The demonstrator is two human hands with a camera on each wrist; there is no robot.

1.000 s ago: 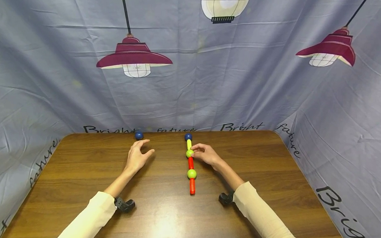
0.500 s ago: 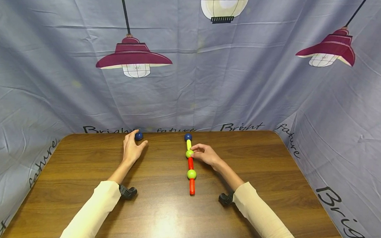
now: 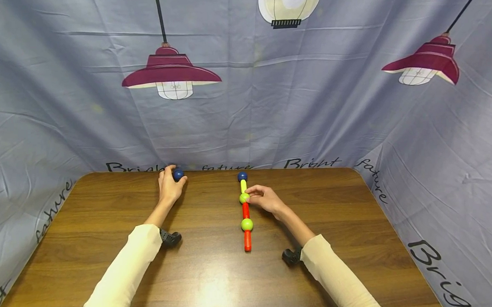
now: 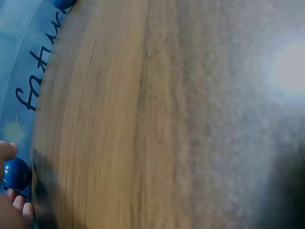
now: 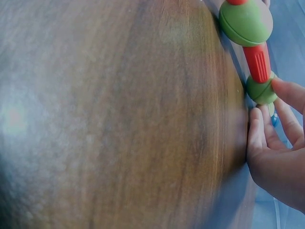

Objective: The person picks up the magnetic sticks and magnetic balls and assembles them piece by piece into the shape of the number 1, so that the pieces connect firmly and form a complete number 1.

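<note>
At the far left edge of the table, a loose blue ball [image 3: 178, 174] sits between the thumb and fingers of my left hand [image 3: 169, 189]. The left wrist view catches the same ball [image 4: 17, 173] with fingers above and below it. My right hand [image 3: 267, 201] pinches the upper green ball [image 3: 244, 198] of a straight toy chain. From far to near, that chain has a dark blue ball [image 3: 242, 176], a yellow-green rod [image 3: 243, 186], the pinched ball, a red rod [image 3: 246, 210], another green ball [image 3: 247, 225] and a second red rod [image 3: 247, 241].
The chain lies on a brown wooden table [image 3: 335, 213]. A grey-blue printed curtain [image 3: 244, 103] hangs right behind the far edge and along both sides. A bright light reflection shows on the near tabletop.
My left hand has moved away from me and slightly left, and its fingers have come round the loose blue ball. The right hand and the chain stay in place.
</note>
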